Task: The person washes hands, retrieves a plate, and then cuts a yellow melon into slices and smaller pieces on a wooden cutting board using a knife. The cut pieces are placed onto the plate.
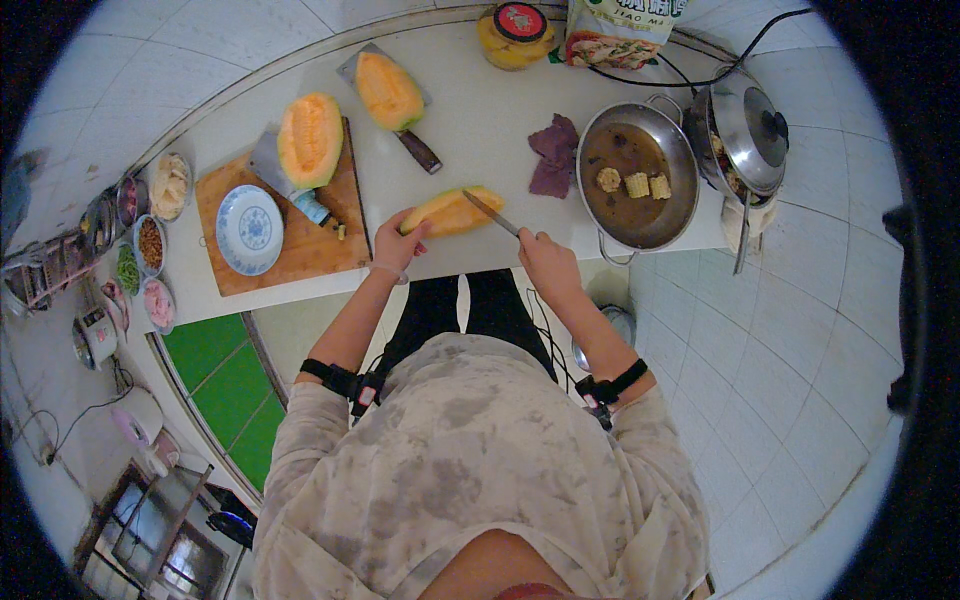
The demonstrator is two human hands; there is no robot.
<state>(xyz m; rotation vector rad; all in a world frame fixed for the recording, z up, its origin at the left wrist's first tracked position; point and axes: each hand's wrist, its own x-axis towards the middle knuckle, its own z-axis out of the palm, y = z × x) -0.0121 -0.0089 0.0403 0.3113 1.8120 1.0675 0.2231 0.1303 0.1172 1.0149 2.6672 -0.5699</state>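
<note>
My left hand (pixel 399 241) grips the left end of a long orange-fleshed melon piece (pixel 450 214) at the counter's front edge. My right hand (pixel 547 262) is closed round the handle end of a small knife (pixel 491 212), whose blade lies over the right part of that piece. A larger melon piece (pixel 389 91) rests on a cleaver with a dark handle (pixel 418 152) farther back. To the left, another melon piece (pixel 310 141) lies on a second cleaver (pixel 271 164) with a blue-wrapped handle, on the wooden cutting board (pixel 300 259).
A blue-patterned plate (pixel 250 229) sits on the board, with small food bowls (pixel 150 245) left of it. At right stand a wide metal pan (pixel 637 176) holding broth and corn, and a lidded pot (pixel 746 135). A purple cloth-like piece (pixel 553 156) lies beside the pan.
</note>
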